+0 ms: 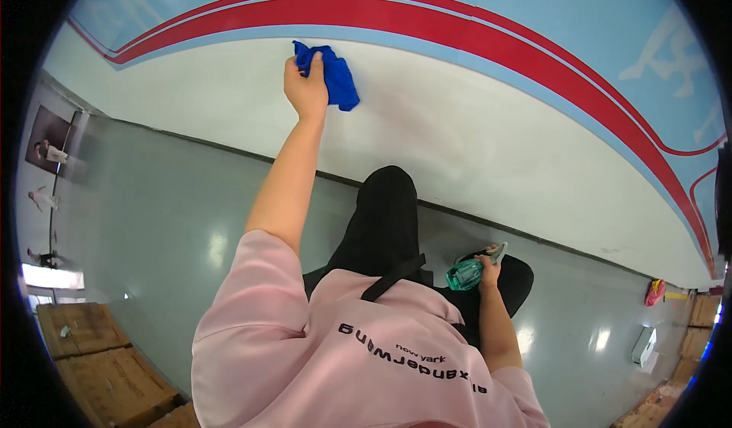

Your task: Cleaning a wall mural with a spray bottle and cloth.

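Observation:
My left hand (306, 91) reaches up to the white lower part of the wall (457, 130), fingers closed on a blue cloth (340, 81). The cloth lies against the wall just under the red band, its loose end hanging to the right of my fingers. Down by my bent right leg, my right hand (489, 271) grips a green see-through spray bottle (463, 275) with a pale spray head (499, 252). Part of the bottle is hidden behind my fingers.
Above the white part, the wall is light blue with red bands (366, 12). A dark strip (488, 222) runs where wall meets grey floor (183, 199). Cardboard boxes (103, 374) stand at the lower left. A white box-like object (644, 345) and a pink-yellow bag (655, 292) are at right.

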Demonstrator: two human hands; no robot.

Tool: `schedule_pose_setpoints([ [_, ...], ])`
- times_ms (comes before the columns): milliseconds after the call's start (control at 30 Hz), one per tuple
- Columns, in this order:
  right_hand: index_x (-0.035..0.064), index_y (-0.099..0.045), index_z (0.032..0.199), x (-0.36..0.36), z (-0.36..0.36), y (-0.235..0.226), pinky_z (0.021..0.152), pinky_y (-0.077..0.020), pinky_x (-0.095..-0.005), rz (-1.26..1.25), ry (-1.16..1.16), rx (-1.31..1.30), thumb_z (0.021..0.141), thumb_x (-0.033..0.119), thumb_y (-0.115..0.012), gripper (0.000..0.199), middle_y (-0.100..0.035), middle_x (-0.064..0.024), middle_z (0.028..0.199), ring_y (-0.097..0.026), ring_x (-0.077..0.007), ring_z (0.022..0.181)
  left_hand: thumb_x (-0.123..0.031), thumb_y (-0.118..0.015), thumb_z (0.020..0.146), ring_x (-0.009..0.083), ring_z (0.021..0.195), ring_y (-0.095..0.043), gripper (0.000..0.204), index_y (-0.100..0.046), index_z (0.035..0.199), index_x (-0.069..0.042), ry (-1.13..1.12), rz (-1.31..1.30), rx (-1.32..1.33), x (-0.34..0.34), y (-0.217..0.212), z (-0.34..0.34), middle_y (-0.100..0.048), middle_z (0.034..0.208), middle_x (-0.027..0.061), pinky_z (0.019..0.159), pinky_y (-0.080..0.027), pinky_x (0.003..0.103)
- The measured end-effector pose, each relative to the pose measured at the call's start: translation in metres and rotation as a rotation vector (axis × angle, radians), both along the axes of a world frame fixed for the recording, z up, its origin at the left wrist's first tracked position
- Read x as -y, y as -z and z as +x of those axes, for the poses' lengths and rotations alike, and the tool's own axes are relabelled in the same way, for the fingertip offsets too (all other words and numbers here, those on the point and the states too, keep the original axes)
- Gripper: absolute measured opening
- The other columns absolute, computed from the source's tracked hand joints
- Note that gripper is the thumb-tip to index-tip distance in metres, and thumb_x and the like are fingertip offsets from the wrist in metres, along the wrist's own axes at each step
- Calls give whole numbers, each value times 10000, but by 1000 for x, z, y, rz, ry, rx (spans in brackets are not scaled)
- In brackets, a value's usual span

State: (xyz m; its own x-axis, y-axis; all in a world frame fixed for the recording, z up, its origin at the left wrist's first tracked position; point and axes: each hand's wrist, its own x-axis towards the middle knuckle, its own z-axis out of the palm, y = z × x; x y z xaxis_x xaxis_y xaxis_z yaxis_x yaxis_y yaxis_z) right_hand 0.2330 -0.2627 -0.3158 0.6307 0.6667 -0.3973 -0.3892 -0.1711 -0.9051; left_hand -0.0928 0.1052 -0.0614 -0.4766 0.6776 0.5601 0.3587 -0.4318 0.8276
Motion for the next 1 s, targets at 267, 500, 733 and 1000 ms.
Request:
schedule_pose_setpoints([
  [267, 34, -349, 1211, -1, 0, 1, 728, -465, -333, 29, -59, -8, 674, -9, -551, 575, -436, -116, 1127, -563, -247, 823, -220, -667, 770, 98, 618, -472, 233, -558, 786, -15, 258, -170, 520, 4, -25, -6, -538, 713, 14, 552, -403, 238],
  [500, 32, -344, 1217, -3, 4, 3, 722, -461, -338, 11, -55, 4, 678, 1, -558, 581, -437, -119, 1131, -567, -248, 817, -237, -651, 782, 101, 661, -504, 243, -571, 827, -11, 195, -100, 351, -5, -10, -6, -581, 779, 54, 602, -419, 249],
  [733, 30, -359, 1207, 1, 4, 16, 718, -460, -333, 54, -60, 41, 675, 3, -562, 570, -447, -118, 1128, -574, -242, 805, -211, -596, 800, 150, 693, -554, 249, -539, 875, 20, 311, -131, 626, 22, -29, -15, -579, 809, 98, 597, -469, 289],
  [1000, 27, -356, 1221, -4, 5, 13, 726, -459, -333, 43, -29, 8, 677, 1, -563, 582, -446, -117, 1130, -566, -233, 812, -116, -677, 732, 113, 645, -515, 189, -566, 836, -3, 288, -115, 484, -1, -16, -2, -554, 727, 39, 588, -427, 248],
])
